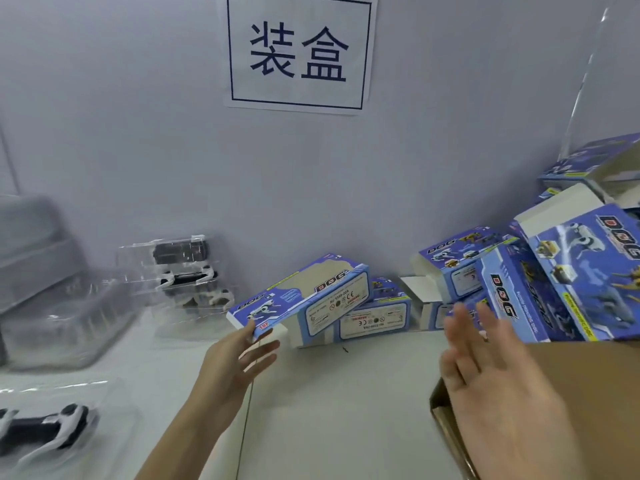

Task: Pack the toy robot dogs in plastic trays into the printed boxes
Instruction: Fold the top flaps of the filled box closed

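Note:
A blue printed "DOG" box (pixel 304 299) lies tilted on another blue box (pixel 375 315) in the middle of the white table. My left hand (pixel 239 362) reaches to the tilted box's near left corner with fingers spread, its fingertips at the box's corner flap. My right hand (pixel 491 372) hovers open and blurred at the right, holding nothing. A black and white toy robot dog in a clear plastic tray (pixel 45 433) lies at the near left. More trayed dogs (pixel 187 271) are stacked at the back left.
A heap of blue printed boxes (pixel 561 282) fills the back right. A brown cardboard carton (pixel 588 393) stands under my right hand. Empty clear trays (pixel 59 327) pile up at the left. A paper sign (pixel 298 53) hangs on the grey wall.

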Motion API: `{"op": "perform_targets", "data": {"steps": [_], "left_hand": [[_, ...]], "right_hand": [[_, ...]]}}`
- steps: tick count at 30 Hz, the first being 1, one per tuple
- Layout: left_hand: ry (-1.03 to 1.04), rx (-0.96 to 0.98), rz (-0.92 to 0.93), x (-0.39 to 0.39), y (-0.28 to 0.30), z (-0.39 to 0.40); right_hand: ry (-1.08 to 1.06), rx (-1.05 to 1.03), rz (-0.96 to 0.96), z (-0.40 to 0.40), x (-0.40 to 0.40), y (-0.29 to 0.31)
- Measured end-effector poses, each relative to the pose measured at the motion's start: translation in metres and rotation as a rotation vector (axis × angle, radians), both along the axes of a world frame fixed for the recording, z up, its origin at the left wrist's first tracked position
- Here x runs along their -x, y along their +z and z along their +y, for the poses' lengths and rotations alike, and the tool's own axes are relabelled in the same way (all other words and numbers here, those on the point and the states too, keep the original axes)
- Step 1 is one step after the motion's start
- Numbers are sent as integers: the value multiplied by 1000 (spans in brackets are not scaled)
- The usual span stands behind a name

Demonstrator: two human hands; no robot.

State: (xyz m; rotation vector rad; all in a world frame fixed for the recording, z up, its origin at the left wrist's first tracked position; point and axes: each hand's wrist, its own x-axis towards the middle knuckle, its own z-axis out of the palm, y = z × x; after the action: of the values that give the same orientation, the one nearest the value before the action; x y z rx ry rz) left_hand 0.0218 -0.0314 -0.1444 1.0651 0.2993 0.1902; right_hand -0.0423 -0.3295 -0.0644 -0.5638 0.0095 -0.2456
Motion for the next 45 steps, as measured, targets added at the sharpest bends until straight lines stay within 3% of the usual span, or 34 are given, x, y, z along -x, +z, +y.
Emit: {"op": "perform_targets", "data": {"steps": [5, 8, 15, 18, 24, 27, 31, 36, 39, 45], "left_hand": [[-34, 19, -65, 4, 9, 2], [-24, -9, -110, 7, 14, -2], [113, -206, -357, 11, 26, -4], [71, -199, -424, 14, 27, -5], [43, -209, -387, 20, 27, 13], [2, -141, -341, 23, 25, 19], [-18, -122, -340, 26, 27, 18], [-38, -314, -395, 27, 36, 23], [-51, -446, -436, 25, 40, 20], [-33, -444, -422, 29, 44, 22]], "right_hand": [[156, 763, 85, 41, -28, -33], [115, 1305, 141, 59, -42, -62], [-449, 1906, -12, 87, -66, -86], [-437, 1931, -172, 90, -73, -91], [3, 1904, -327, 78, -77, -99], [149, 1764, -330, 69, -72, -84], [162, 1642, -316, 52, -62, -61], [-29, 1742, -219, 30, -63, -43], [48, 1689, -184, 22, -64, -43], [230, 1510, -154, 21, -69, -50]]}}
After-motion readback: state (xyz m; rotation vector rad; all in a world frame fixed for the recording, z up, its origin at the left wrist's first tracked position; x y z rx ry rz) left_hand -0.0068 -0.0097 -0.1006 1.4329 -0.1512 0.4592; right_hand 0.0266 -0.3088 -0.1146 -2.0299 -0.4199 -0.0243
